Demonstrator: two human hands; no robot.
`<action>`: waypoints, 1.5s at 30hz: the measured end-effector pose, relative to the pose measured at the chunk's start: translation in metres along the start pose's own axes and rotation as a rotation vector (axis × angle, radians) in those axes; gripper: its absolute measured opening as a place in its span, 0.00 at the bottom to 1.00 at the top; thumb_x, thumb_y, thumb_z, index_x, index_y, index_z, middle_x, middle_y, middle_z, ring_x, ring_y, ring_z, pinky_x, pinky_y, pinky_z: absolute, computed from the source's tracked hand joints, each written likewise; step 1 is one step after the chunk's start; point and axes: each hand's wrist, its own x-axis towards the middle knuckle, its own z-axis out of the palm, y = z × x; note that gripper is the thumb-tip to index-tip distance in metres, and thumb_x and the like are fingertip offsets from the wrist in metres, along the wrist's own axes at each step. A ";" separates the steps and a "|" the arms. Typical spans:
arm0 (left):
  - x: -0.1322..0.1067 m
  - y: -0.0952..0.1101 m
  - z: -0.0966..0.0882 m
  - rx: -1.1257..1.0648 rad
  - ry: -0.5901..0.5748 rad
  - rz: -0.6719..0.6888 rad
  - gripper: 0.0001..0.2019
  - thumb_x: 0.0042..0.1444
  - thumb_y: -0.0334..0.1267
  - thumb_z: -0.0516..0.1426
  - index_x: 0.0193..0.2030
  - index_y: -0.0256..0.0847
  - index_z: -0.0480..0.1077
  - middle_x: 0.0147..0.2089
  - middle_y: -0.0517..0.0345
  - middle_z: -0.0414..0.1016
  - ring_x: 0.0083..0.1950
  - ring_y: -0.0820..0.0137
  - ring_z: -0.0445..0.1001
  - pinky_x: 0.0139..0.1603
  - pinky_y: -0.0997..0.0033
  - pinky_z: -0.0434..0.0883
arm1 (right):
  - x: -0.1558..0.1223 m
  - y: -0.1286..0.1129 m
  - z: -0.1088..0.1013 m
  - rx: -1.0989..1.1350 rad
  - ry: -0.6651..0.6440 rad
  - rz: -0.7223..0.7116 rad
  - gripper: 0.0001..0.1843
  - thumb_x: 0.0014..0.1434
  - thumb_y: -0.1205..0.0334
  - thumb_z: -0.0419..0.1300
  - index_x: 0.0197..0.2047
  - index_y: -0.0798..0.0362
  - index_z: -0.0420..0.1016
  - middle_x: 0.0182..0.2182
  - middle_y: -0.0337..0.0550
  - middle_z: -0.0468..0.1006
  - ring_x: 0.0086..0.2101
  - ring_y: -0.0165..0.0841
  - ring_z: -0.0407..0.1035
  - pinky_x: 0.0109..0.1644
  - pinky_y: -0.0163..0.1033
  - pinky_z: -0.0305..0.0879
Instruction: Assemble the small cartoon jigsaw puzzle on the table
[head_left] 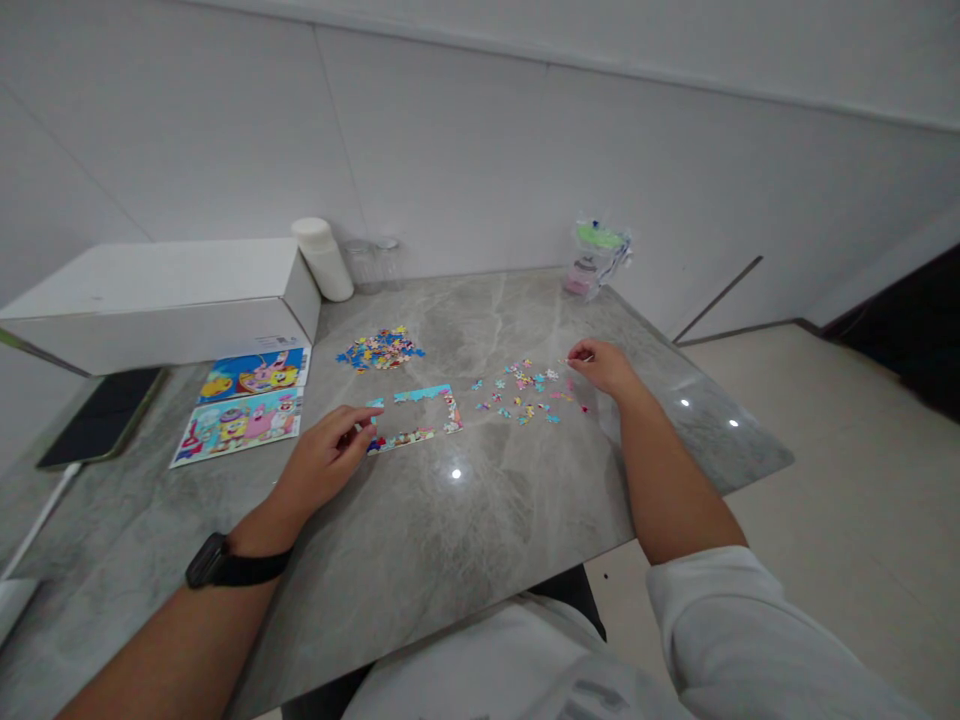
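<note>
A partly joined jigsaw puzzle border (pixel 421 394) lies on the grey marbled table, with a gap in its middle. At its left side rests my left hand (pixel 330 452), fingers curved and apart, the fingertips at the border's edge. To the right of the border, loose puzzle pieces (pixel 529 382) are scattered. My right hand (pixel 602 366) is beyond them, thumb and fingers pinched on a small puzzle piece (pixel 566 361) that barely shows. Farther back sits a heaped pile of pieces (pixel 381 350), mostly blue and yellow.
Left of the puzzle lie two cartoon picture sheets (pixel 247 420) and a phone (pixel 101 415) with a white cable. Behind them stand a white box (pixel 157 300), a white bottle (pixel 324 260) and clear glasses (pixel 375 265). A plastic bag (pixel 596 260) stands at the back right, near the table edge.
</note>
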 end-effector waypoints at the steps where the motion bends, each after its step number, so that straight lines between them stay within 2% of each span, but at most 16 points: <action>1: 0.000 0.000 0.001 0.002 -0.004 0.001 0.19 0.70 0.50 0.53 0.57 0.42 0.77 0.43 0.54 0.77 0.39 0.66 0.74 0.40 0.67 0.69 | 0.000 0.001 0.001 -0.010 0.001 -0.005 0.09 0.61 0.61 0.63 0.43 0.52 0.83 0.39 0.45 0.85 0.37 0.35 0.75 0.46 0.39 0.68; 12: 0.000 -0.005 0.002 0.003 -0.008 0.000 0.19 0.70 0.50 0.53 0.57 0.41 0.77 0.44 0.54 0.77 0.40 0.66 0.74 0.40 0.67 0.69 | -0.007 -0.026 0.027 -0.177 -0.133 -0.239 0.14 0.65 0.62 0.65 0.52 0.50 0.86 0.45 0.48 0.83 0.41 0.36 0.74 0.52 0.39 0.66; 16: 0.000 -0.004 0.001 0.005 -0.009 0.007 0.19 0.71 0.50 0.53 0.57 0.41 0.77 0.42 0.54 0.77 0.39 0.66 0.74 0.40 0.66 0.69 | -0.007 -0.029 0.030 -0.183 -0.159 -0.256 0.13 0.63 0.64 0.65 0.49 0.50 0.87 0.44 0.49 0.82 0.41 0.36 0.74 0.50 0.39 0.66; 20: 0.001 -0.003 0.000 0.009 0.002 0.019 0.19 0.71 0.49 0.53 0.57 0.41 0.77 0.42 0.54 0.77 0.39 0.65 0.74 0.41 0.66 0.69 | -0.006 -0.025 0.028 -0.152 -0.135 -0.247 0.08 0.58 0.66 0.67 0.41 0.52 0.85 0.40 0.48 0.82 0.40 0.37 0.73 0.48 0.39 0.66; 23: 0.000 -0.004 0.001 0.006 0.004 0.024 0.19 0.71 0.48 0.53 0.57 0.40 0.77 0.43 0.53 0.77 0.40 0.66 0.74 0.42 0.66 0.69 | -0.006 -0.025 0.027 -0.003 -0.100 -0.177 0.05 0.56 0.65 0.65 0.38 0.51 0.82 0.35 0.44 0.82 0.35 0.35 0.73 0.44 0.40 0.66; 25: -0.001 -0.004 0.002 0.001 0.008 0.027 0.19 0.71 0.47 0.53 0.57 0.40 0.77 0.43 0.54 0.77 0.39 0.66 0.73 0.42 0.66 0.69 | -0.007 -0.028 0.027 0.201 -0.075 -0.132 0.06 0.56 0.62 0.65 0.38 0.50 0.81 0.33 0.42 0.81 0.33 0.34 0.72 0.42 0.40 0.67; 27: -0.002 -0.003 0.002 -0.007 0.020 0.023 0.18 0.71 0.47 0.53 0.57 0.40 0.77 0.42 0.54 0.77 0.38 0.67 0.73 0.42 0.66 0.69 | -0.007 -0.037 0.027 0.449 -0.070 -0.115 0.11 0.54 0.57 0.67 0.40 0.50 0.80 0.34 0.41 0.81 0.34 0.34 0.73 0.42 0.40 0.69; 29: -0.001 -0.001 0.001 -0.030 0.048 0.009 0.17 0.70 0.46 0.54 0.56 0.41 0.78 0.42 0.54 0.77 0.38 0.67 0.73 0.42 0.66 0.69 | -0.008 -0.051 0.025 0.658 -0.087 -0.112 0.16 0.52 0.52 0.70 0.42 0.50 0.80 0.34 0.41 0.82 0.35 0.34 0.74 0.42 0.41 0.70; 32: 0.004 0.004 -0.005 -0.083 0.104 -0.026 0.17 0.69 0.46 0.55 0.55 0.41 0.78 0.42 0.54 0.78 0.38 0.67 0.73 0.40 0.67 0.68 | -0.009 -0.078 0.019 0.801 -0.121 -0.112 0.20 0.49 0.49 0.72 0.42 0.50 0.81 0.33 0.40 0.81 0.33 0.33 0.72 0.41 0.40 0.70; 37: 0.026 0.017 -0.017 -0.237 0.232 -0.097 0.17 0.67 0.47 0.58 0.56 0.42 0.78 0.46 0.54 0.80 0.38 0.69 0.73 0.39 0.69 0.69 | -0.004 -0.134 0.004 0.832 -0.203 -0.198 0.17 0.50 0.52 0.73 0.41 0.51 0.83 0.35 0.42 0.83 0.32 0.32 0.71 0.39 0.40 0.69; 39: 0.039 0.026 -0.018 -0.287 0.260 -0.088 0.17 0.66 0.48 0.60 0.55 0.43 0.79 0.42 0.56 0.80 0.36 0.69 0.72 0.38 0.69 0.68 | 0.000 -0.158 0.000 0.825 -0.229 -0.264 0.16 0.52 0.53 0.73 0.42 0.50 0.83 0.36 0.43 0.84 0.34 0.33 0.73 0.41 0.40 0.70; 42: 0.057 0.040 -0.015 -0.380 0.305 -0.074 0.16 0.65 0.49 0.61 0.53 0.43 0.80 0.43 0.55 0.81 0.37 0.69 0.73 0.38 0.70 0.69 | 0.005 -0.194 -0.001 0.818 -0.265 -0.369 0.15 0.53 0.53 0.73 0.42 0.50 0.84 0.37 0.43 0.85 0.37 0.34 0.75 0.44 0.41 0.71; 45: 0.071 0.047 -0.012 -0.411 0.331 -0.031 0.15 0.66 0.50 0.61 0.47 0.42 0.81 0.44 0.54 0.82 0.40 0.68 0.75 0.41 0.69 0.70 | 0.006 -0.227 0.004 0.858 -0.284 -0.442 0.16 0.53 0.53 0.73 0.43 0.50 0.83 0.37 0.42 0.85 0.38 0.35 0.76 0.45 0.41 0.72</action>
